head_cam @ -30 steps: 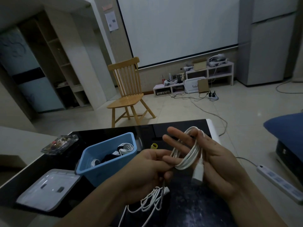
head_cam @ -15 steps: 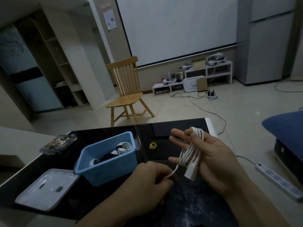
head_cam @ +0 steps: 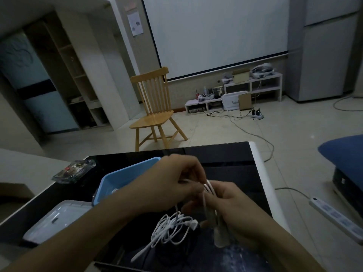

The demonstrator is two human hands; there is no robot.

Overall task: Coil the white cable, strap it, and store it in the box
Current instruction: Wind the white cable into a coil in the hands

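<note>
Coiling goes on: our right hand [head_cam: 233, 209] grips the cable [head_cam: 208, 193] above the table [head_cam: 231, 163], our left hand [head_cam: 176, 181] pinches a strand. Next we strap it, then the box [head_cam: 125, 173].

A black glossy table [head_cam: 231, 160] fills the lower middle. On it at 9 o'clock sits a clear glass ashtray [head_cam: 74, 171], and at 8 o'clock a white lid [head_cam: 57, 218] lies flat. Beyond the table at 12 o'clock a wooden chair [head_cam: 155, 112] stands on the tiled floor, a projector screen [head_cam: 216, 34] on the wall behind it. At 1 o'clock a low white shelf unit [head_cam: 253, 89] holds clutter. A white power strip [head_cam: 334, 214] lies on the floor at 4 o'clock, a blue cushion [head_cam: 343, 152] at 3 o'clock.
</note>
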